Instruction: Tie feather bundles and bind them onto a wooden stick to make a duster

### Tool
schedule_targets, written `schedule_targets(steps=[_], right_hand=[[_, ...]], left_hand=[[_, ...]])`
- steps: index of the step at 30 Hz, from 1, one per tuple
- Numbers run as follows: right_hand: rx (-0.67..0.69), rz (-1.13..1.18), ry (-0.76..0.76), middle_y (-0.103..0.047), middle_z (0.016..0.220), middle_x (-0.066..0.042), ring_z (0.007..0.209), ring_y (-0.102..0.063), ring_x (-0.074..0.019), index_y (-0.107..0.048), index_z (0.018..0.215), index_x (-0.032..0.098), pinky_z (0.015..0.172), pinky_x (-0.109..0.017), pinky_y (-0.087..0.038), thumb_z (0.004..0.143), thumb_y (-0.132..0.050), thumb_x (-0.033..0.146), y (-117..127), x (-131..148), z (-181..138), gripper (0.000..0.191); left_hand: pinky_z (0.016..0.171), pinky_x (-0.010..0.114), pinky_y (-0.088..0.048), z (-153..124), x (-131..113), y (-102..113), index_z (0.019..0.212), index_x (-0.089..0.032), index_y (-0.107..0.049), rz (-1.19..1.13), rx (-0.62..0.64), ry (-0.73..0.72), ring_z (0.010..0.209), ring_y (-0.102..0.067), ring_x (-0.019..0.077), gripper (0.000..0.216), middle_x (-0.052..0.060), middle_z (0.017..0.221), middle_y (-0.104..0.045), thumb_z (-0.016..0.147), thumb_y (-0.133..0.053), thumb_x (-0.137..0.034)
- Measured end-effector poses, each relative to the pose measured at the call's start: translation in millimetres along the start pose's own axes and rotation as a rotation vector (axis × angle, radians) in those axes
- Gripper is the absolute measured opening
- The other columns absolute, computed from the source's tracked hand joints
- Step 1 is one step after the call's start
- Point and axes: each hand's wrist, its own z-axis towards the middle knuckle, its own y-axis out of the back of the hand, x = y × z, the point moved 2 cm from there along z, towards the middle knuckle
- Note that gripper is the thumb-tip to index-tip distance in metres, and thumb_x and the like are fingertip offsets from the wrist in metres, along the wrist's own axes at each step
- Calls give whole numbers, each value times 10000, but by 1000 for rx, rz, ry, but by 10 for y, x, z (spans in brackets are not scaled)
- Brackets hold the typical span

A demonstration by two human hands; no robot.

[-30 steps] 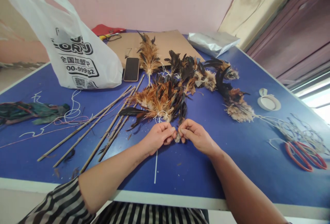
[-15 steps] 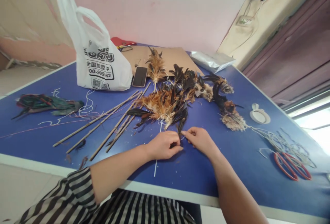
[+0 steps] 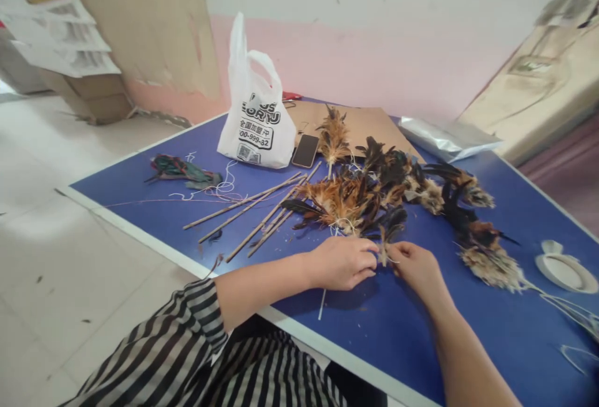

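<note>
A small bunch of dark and brown feathers (image 3: 392,226) stands between my two hands, its pale stem ends pointing down. My left hand (image 3: 349,263) is closed beside the stems, and its curled fingers hide whatever they hold. From the right, my right hand (image 3: 416,269) pinches a thin white string (image 3: 394,261) by the base of the bunch. Just behind lies a large pile of brown and black feathers (image 3: 341,198) with white string on it. A thin white stick (image 3: 322,304) sticks out below my left hand.
Several wooden sticks (image 3: 243,211) lie left of the pile. Behind stand a white plastic bag (image 3: 257,120), a phone (image 3: 306,150) and a feather duster head (image 3: 333,135) on cardboard. More feather bunches (image 3: 486,251) and a white tape roll (image 3: 566,271) lie right.
The view has turned left, so everything sits further right and the red-handled scissors have left the picture. The small feather bunch now shows more fully between my hands, which stay close together.
</note>
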Motion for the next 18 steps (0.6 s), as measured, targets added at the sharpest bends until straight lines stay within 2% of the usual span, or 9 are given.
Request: schedule_targets(steps=[4,7,10,13,16,18], right_hand=[[-67,4,5,-624,515,-43,438,-562,-179,-655,782,140,461,-270,-409,702,-518,461,57,13,181,358],[-122,85,3,-674,698,-73,465,-587,-174,-629,974,132,500,-285,-447,698,-546,479,47,-12,252,451],[-252,126,6,-670,758,-79,523,-613,-184,-601,1065,142,516,-284,-460,703,-552,479,39,-42,236,497],[-267,119,17,-646,651,-68,544,-620,-206,-620,1051,131,484,-272,-449,699,-557,459,25,-49,193,485],[-259,131,38,-633,611,-61,547,-623,-213,-624,1051,130,464,-267,-442,701,-557,453,13,-47,175,481],[-259,132,53,-642,636,-64,566,-630,-220,-623,1049,136,468,-271,-442,699,-557,457,-1,-51,178,479]], left_hand=[[799,289,-402,-95,98,424,789,-194,-639,60,41,82,869,-567,190,156,80,894,-629,793,-484,-181],[764,285,-396,-367,295,885,809,-199,-655,195,20,217,832,-565,194,206,75,837,-633,798,-452,-166],[756,288,-392,-833,592,1416,813,-195,-666,384,-20,511,811,-563,198,208,70,842,-634,776,-461,-186],[727,303,-385,-1405,912,1860,781,-182,-669,643,-1,820,805,-570,226,205,85,839,-644,745,-468,-191],[670,290,-378,-1929,1203,2066,796,-181,-671,764,103,1118,802,-582,250,188,93,788,-652,691,-516,-196],[660,277,-376,-2171,1335,2076,831,-180,-660,757,121,1217,799,-581,246,198,94,793,-649,674,-555,-241]])
